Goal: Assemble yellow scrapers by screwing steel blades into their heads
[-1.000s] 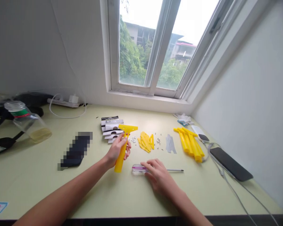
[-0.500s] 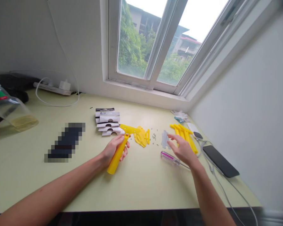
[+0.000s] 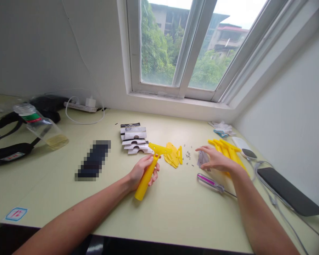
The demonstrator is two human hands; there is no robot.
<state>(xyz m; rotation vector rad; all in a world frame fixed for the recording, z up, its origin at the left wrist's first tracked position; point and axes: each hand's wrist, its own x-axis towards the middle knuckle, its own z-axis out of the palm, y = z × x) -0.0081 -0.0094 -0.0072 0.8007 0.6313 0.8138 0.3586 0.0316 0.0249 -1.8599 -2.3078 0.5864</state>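
My left hand (image 3: 143,172) is closed around the yellow handle of a scraper (image 3: 146,180), whose flat yellow head points up and away. My right hand (image 3: 215,158) reaches over some thin grey metal blades (image 3: 202,158), its thumb and fingers apart around them. Whether the fingertips touch the blades I cannot tell. A stack of flat yellow plastic pieces (image 3: 171,158) lies beyond the scraper head, with a narrow yellow strip (image 3: 180,154) beside it. Several small screws (image 3: 188,155) are scattered between these and the blades. Nearer me lies a screwdriver (image 3: 210,182) with a clear and purple handle.
Yellow handles (image 3: 225,150) lie behind my right hand. Folded cardboard packaging (image 3: 134,136) is stacked beyond my left hand. A black phone (image 3: 289,191) and cables are at the right, a tilted plastic bottle (image 3: 46,131) and black strap (image 3: 10,156) at the left. White gloves (image 3: 223,127) lie farther back.
My right hand has moved down over the grey blades. The whole view has turned left, so things sit farther right in it. My left hand keeps its grip on the scraper.
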